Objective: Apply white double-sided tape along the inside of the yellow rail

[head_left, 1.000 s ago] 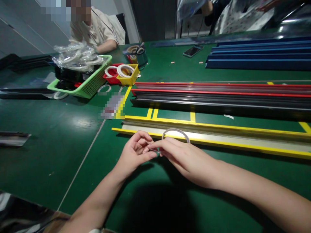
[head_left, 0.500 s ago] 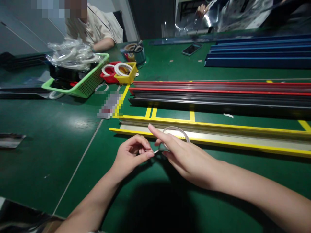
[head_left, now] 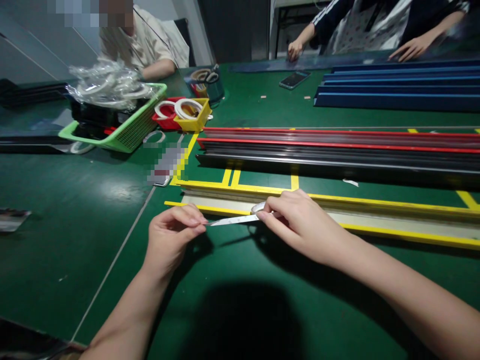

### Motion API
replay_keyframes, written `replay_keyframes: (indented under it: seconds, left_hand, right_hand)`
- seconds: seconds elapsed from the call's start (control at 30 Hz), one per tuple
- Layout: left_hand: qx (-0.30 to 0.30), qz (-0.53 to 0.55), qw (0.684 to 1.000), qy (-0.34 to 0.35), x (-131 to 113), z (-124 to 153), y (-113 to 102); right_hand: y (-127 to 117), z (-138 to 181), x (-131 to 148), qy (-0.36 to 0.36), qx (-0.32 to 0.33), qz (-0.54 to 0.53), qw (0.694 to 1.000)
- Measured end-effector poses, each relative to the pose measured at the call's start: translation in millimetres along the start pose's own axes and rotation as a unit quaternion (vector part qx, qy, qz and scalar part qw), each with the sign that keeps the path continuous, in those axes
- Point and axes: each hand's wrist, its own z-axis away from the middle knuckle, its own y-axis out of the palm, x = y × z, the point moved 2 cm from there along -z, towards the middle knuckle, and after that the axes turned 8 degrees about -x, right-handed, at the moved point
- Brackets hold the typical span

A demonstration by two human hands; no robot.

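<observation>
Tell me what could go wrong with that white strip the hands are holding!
The white strip might twist or fold, because nothing supports it between the left hand and the right hand. It might also brush the yellow-edged rail close behind and, if it's sticky, catch there.

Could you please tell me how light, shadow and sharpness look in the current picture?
Head view: pale glare on the green table, left of the left hand; head view: dark shadows on the table below both hands, the largest at bottom centre; head view: marks on the white strip too small to read; head view: coarse pixel blocks at upper left.
</observation>
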Motion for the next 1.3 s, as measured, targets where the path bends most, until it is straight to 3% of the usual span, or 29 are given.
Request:
replay_keyframes:
  seconds: [0.27,0.5,0.7,0.9,1.07,1.3]
  left_hand:
    - [-0.103,-0.001,0.995,0.014,-4.9,-17.5,-22.5]
    - [-0.16,-0.006,0.987,0.017,-2.2,-35.2,-48.8]
    - [-0.146,-0.02,0.989,-0.014,8.4,-46.2,-64.2]
    - [-0.139,-0.053,0.986,-0.077,31.7,-58.1,-78.9]
    - [-0.144,-0.061,0.981,-0.113,36.5,-58.9,-79.1]
    - [-0.136,-0.068,0.976,-0.157,36.5,-59.7,-80.2]
  right_hand:
    - [4.2,-8.9,2.5,-0.027,0.021,0.011,0.999]
    - [-12.9,-40.5,11.4,-0.063,-0.022,0.083,0.994]
    - [-16.8,-59.3,19.3,-0.09,-0.047,0.131,0.986]
    - [-6.2,-58.5,14.6,-0.093,-0.011,0.117,0.989]
    - [-6.5,-57.5,9.0,-0.111,-0.017,0.123,0.986]
    - [-5.9,-60.5,3.2,-0.183,0.004,0.211,0.96]
